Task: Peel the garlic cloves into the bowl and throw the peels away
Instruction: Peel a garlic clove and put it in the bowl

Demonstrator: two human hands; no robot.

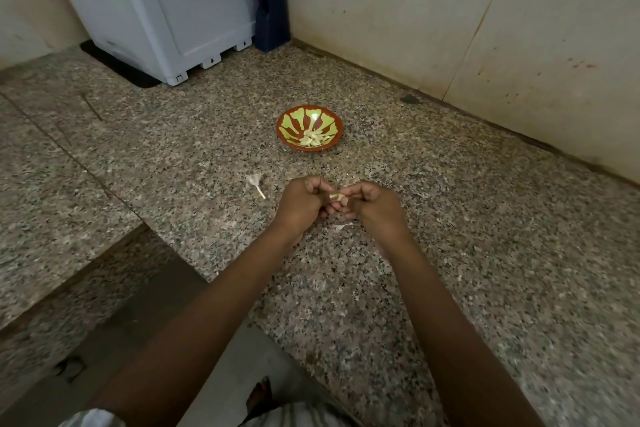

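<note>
Peeling is under way: the left hand (302, 202) and right hand (370, 205) pinch one garlic clove (335, 198) between their fingertips, so next the skin likely needs stripping before dropping it into the bowl (309, 127) just beyond them.
</note>
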